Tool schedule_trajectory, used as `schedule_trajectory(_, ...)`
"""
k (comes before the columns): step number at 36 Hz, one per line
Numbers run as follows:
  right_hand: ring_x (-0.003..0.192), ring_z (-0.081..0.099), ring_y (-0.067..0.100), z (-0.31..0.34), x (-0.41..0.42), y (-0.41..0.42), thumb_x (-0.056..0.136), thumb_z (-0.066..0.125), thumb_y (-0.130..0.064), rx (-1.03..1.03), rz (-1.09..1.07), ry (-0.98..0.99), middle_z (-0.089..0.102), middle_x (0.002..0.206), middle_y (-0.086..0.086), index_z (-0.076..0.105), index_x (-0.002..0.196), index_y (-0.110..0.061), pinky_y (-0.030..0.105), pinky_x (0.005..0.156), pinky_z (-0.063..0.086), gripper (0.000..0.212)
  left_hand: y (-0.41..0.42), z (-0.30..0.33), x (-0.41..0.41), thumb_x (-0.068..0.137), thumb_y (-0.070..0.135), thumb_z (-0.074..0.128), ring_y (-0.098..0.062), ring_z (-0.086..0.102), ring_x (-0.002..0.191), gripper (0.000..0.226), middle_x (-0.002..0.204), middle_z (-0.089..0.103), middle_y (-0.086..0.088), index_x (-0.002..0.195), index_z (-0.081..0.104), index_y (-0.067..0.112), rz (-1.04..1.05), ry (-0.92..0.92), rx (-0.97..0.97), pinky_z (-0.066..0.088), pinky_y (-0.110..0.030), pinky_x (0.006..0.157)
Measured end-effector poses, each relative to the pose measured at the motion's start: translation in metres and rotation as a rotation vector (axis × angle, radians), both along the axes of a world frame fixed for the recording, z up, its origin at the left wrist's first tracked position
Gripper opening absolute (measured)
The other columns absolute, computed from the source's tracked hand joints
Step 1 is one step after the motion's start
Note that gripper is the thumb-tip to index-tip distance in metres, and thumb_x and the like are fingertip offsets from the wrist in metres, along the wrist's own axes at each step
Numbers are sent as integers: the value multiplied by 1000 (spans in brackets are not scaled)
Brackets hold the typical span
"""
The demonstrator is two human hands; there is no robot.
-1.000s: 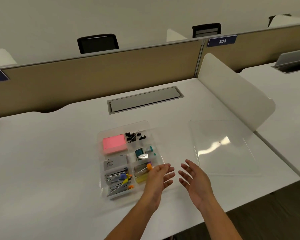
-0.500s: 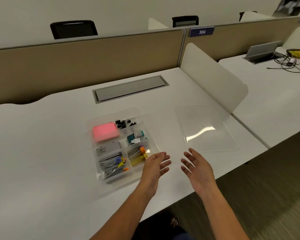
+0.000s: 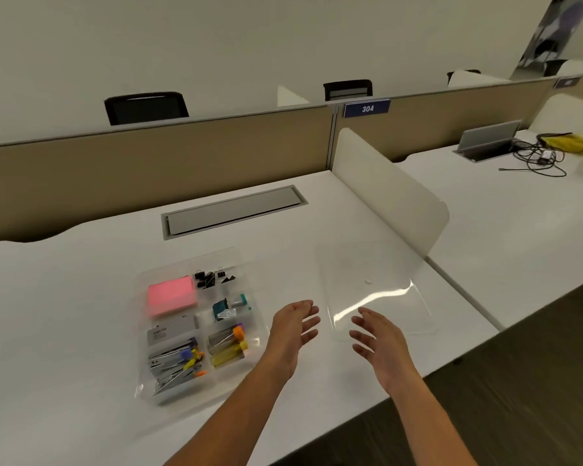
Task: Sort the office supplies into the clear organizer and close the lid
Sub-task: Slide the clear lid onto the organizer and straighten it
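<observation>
You are reaching with both hands spread wide and empty, left hand (image 3: 295, 326) and right hand (image 3: 377, 338), toward the flat clear plastic lid (image 3: 374, 290) lying at one o'clock; the filled clear compartmented organizer (image 3: 196, 327) is sitting at ten o'clock on the white surface (image 3: 64, 314). Be taking the lid by opposite edges, keeping it level.

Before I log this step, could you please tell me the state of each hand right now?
Left hand: open, fingers straight, holding nothing.
Right hand: open, fingers spread, holding nothing, at the clear lid's near edge.
</observation>
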State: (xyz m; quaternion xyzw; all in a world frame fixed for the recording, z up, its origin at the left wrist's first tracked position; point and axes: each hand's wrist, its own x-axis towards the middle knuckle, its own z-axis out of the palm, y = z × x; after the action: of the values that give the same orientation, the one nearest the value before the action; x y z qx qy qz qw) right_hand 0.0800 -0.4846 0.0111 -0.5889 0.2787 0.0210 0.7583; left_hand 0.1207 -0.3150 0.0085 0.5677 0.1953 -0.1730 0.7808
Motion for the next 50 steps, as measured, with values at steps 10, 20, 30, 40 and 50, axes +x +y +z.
schedule_trajectory(10, 98, 69, 30, 0, 45, -64, 95, 61, -26, -44, 58, -13, 71, 108, 6, 68, 110, -21, 41, 83, 57, 17, -56, -7, 41, 90, 26, 63, -21, 62, 103, 19, 109, 69, -3, 106, 67, 15, 27, 71, 97, 54, -35, 85)
schedule_trajectory(20, 107, 58, 18, -15, 76, -116, 91, 64, -31, -319, 168, 29, 58, 121, 0, 56, 122, -28, 36, 88, 50, 32, -83, -28, 52, 88, 24, 61, -16, 57, 91, 7, 103, 62, 1, 93, 63, 19, 68, 140, 206, 51, -38, 85)
schedule_trajectory(30, 135, 33, 37, -39, 80, -150, 89, 65, -37, -819, 292, 182, 33, 151, 12, 44, 142, -23, 50, 107, 38, 59, -108, -39, 49, 91, 26, 61, -13, 48, 85, 7, 93, 51, 5, 92, 54, 24, 56, 115, 279, 41, -33, 81)
schedule_trajectory(40, 140, 25, 39, -51, 81, -156, 89, 61, -50, -921, 383, 351, 26, 157, 14, 15, 154, -22, 52, 113, 26, 85, -121, -39, 37, 91, 31, 61, -22, 48, 117, 52, 134, 50, -4, 138, 43, 17, 56, 120, 364, 42, -41, 105)
schedule_trajectory(50, 138, 36, 35, -51, 85, -168, 92, 65, -33, -422, 291, 250, 32, 155, 13, 13, 156, -16, 48, 109, 35, 84, -115, -44, 18, 91, 30, 61, -19, 49, 112, 46, 130, 51, -2, 134, 47, 19, 141, 110, 383, 43, -37, 100)
